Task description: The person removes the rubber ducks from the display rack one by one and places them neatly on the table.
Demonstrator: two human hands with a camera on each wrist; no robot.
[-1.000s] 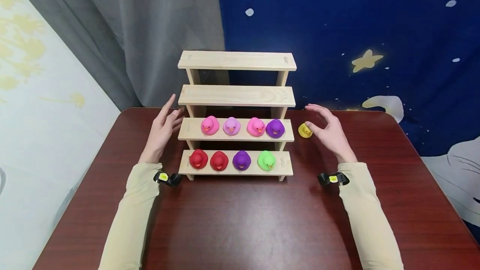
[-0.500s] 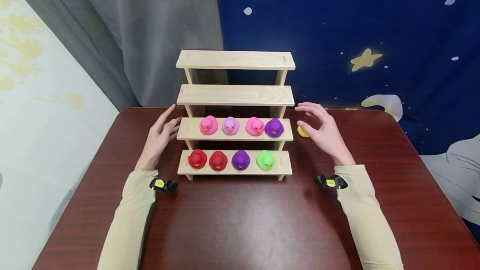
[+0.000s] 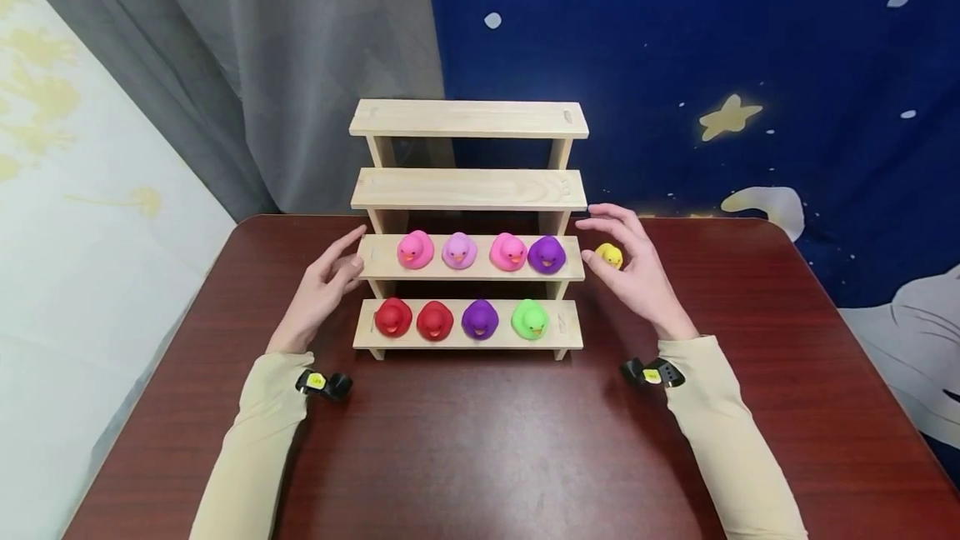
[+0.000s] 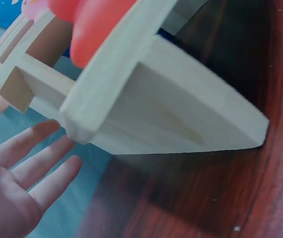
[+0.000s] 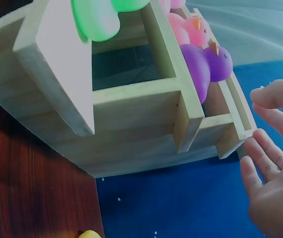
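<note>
Behind a reddish-brown table point(image 3: 465, 440) hang gray and navy curtains point(image 3: 637, 65). Eight rubber ducks point(image 3: 480, 320) line the lower two tiers of a wooden stand point(image 3: 468, 188), flanked by the left hand point(image 3: 315, 296) and right hand point(image 3: 640, 277), relaxed, grasping nothing. Beside the latter, a yellow rubber duck point(image 3: 612, 254) sits tableside.

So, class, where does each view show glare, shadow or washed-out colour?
Head view: pale glare on the front of the table, a soft shadow beside the right sleeve; left wrist view: dark shadow on the tabletop below the wooden stand; right wrist view: the green duck looks pale and bright.
</note>
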